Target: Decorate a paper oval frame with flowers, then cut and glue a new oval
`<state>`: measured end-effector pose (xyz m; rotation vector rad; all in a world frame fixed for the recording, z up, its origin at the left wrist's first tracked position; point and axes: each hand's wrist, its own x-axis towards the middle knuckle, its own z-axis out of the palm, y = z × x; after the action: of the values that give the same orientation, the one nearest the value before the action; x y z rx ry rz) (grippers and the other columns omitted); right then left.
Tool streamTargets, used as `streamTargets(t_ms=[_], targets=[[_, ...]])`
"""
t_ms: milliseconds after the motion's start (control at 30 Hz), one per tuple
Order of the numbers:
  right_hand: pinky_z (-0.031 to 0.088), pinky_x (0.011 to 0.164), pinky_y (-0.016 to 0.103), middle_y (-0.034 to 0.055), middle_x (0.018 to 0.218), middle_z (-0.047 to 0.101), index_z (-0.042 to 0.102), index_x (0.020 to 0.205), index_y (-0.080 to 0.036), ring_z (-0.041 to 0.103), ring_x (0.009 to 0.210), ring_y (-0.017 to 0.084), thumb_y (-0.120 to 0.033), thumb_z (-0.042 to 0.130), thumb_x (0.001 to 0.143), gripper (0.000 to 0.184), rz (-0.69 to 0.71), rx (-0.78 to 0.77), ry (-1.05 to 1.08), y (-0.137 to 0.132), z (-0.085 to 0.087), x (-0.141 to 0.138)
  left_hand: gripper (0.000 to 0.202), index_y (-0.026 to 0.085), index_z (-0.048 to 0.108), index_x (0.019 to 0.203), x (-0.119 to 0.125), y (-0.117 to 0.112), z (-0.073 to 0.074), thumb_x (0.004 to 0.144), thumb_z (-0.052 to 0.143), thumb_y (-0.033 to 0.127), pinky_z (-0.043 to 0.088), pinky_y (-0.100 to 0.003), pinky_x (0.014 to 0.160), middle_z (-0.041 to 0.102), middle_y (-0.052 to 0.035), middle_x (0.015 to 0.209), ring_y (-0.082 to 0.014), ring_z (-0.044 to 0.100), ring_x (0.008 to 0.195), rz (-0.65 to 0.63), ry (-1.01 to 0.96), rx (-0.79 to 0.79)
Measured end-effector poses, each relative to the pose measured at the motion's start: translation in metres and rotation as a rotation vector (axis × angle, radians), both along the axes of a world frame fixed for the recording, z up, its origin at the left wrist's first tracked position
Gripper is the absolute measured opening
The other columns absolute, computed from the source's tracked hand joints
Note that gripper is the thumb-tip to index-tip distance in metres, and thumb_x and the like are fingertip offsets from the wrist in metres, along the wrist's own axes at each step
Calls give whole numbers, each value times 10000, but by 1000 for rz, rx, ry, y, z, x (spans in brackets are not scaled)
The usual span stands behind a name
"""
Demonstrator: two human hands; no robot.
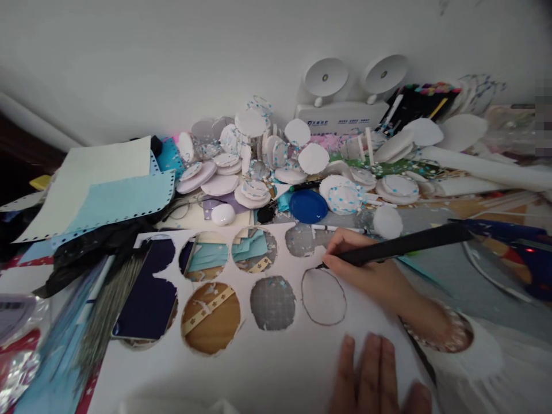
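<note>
In my right hand (366,276) is a thick black pen-shaped tool (397,244), gripped between thumb and fingers. Its thin tip meets a white foam-like sheet (276,362) at the upper edge of a dark round outline (323,296). The disc inside that outline still sits in the sheet. My left hand (371,379) lies flat on the sheet below the outline, fingers stretched, partly cut off by the frame's bottom edge. Several rough-edged round holes pass through the sheet; the nearest hole (273,303) shows a grey gridded mat. A dark blue phone-like slab (146,293) shows at the sheet's left.
White foam discs (254,192), many with blue-specked trim, are heaped behind the sheet beside a blue oval lid (308,206). A two-headed lamp (342,112) stands against the wall. Light blue paper (121,201) and wire stems (107,310) lie left; a blue device (532,259) glows red at right.
</note>
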<state>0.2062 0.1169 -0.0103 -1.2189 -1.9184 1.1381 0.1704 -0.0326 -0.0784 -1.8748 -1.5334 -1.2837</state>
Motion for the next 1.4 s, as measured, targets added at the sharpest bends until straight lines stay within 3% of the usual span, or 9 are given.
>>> streamTargets(t_ms=[133,400,567,667,833,1267,1400], targets=[[317,498,258,-53,562,475,495,642,-235,410,536,128,-308,624,780,203,-16,30,-17,1,-2,2,253,237,644,809,-4,0,2,982,467,188,347,-425,1157,795,5,819,-140,733,897,-42,32,-19],[307,512,277,-54,559,439,456,585,-237,404,552,136,-338,608,762,254,-66,34,5,3,-2,2,309,222,630,755,2,2,-2,990,436,170,359,-433,1150,791,-8,775,-143,742,848,7,-33,17],[304,505,276,-57,552,411,462,580,-241,385,549,139,-358,593,760,251,-96,-4,35,5,-1,3,157,227,607,819,1,0,-10,935,530,154,385,-481,1127,791,-36,783,-186,743,888,-53,9,61],[290,481,268,-58,548,402,452,581,-242,366,529,132,-353,609,750,255,-106,-47,68,5,-4,5,88,224,614,836,-1,-2,-13,912,582,192,386,-486,1127,793,-41,817,-200,733,965,-62,28,43],[162,386,266,-90,506,261,350,649,-264,228,415,111,-413,526,852,307,-139,-157,140,7,-15,12,70,218,615,844,-6,-4,-12,871,661,265,379,-497,1127,790,-45,846,-233,672,1126,-95,86,23],[284,490,284,-68,549,378,431,597,-254,345,513,135,-343,589,759,243,-124,-6,99,4,-6,5,46,215,619,849,-6,-4,-10,876,652,233,384,-489,1126,790,-52,849,-213,713,1022,-93,60,1],[307,525,289,-57,559,414,432,589,-252,391,547,146,-306,602,759,247,-91,61,76,3,-5,4,37,209,634,873,-10,-5,-9,891,624,239,364,-506,1138,789,-49,880,-224,706,1051,-123,131,-6]])
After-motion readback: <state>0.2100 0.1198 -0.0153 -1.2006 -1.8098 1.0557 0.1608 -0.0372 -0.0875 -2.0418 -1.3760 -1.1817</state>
